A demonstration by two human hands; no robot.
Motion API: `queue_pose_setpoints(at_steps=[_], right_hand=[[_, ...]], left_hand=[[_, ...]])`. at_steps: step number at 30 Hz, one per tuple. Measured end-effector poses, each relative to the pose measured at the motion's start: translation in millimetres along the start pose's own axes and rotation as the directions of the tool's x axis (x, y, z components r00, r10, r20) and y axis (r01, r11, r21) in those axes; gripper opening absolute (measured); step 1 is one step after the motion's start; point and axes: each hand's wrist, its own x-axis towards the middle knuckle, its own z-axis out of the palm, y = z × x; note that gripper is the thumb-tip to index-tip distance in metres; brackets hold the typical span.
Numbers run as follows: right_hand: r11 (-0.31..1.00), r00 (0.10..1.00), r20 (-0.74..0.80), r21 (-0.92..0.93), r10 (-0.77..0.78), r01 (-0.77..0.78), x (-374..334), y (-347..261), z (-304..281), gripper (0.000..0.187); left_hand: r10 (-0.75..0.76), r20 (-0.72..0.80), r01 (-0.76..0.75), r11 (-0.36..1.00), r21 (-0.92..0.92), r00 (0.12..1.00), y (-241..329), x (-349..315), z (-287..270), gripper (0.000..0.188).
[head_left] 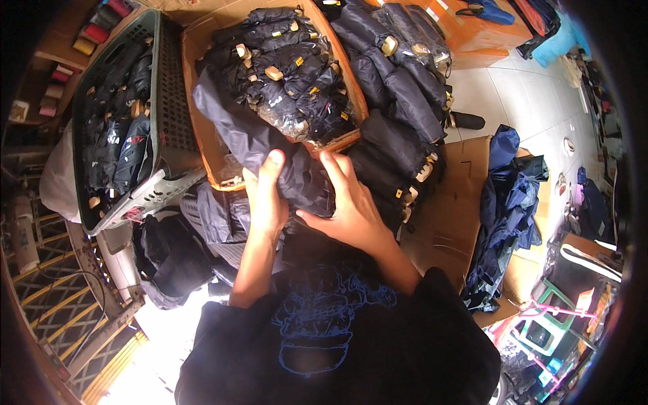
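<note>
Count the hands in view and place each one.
2: the left hand on the left side of the dark bundle, the right hand at its near right end. Some fingers are hidden; no other hand shows.

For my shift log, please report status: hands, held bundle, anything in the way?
Left hand and right hand gripping dark bundle. Its far end overlaps carton in view. No obstruction seen at hands.

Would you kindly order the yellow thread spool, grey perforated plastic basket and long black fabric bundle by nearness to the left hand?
1. Black fabric bundle, held.
2. Grey plastic basket, left side.
3. Yellow thread spool, farther upper left.
</note>
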Motion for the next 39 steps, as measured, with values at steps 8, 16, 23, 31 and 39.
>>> queue_pose_setpoints(at_steps=[8,16,23,31,39], right_hand=[[0.991,0.99,0.056,-0.018,-0.131,0.132,2.6,3.9,3.3,0.068],[0.99,0.989,0.041,-0.008,-0.141,0.142,2.9,9.2,4.5,0.061],[0.99,0.99,0.015,-0.003,-0.141,0.141,2.9,6.4,0.2,0.067],[0.994,0.998,0.0,0.085,-0.064,0.064,11.7,-4.2,-4.6,0.073],[0.993,0.993,0.014,-0.018,-0.118,0.118,8.4,8.2,-3.6,0.065]], left_hand=[[-0.082,0.029,0.087,0.939,-0.332,0.996,1.9,2.6,12.3,0.044],[-0.158,0.001,0.153,0.951,-0.27,0.987,-5.0,7.6,8.0,0.057],[-0.172,-0.005,0.169,0.973,-0.156,0.985,-7.8,5.7,15.2,0.055],[-0.13,0.005,0.125,0.949,-0.29,0.992,8.4,8.6,29.3,0.041],[-0.237,0.114,0.263,0.888,-0.377,0.965,12.8,16.9,28.3,0.061]])
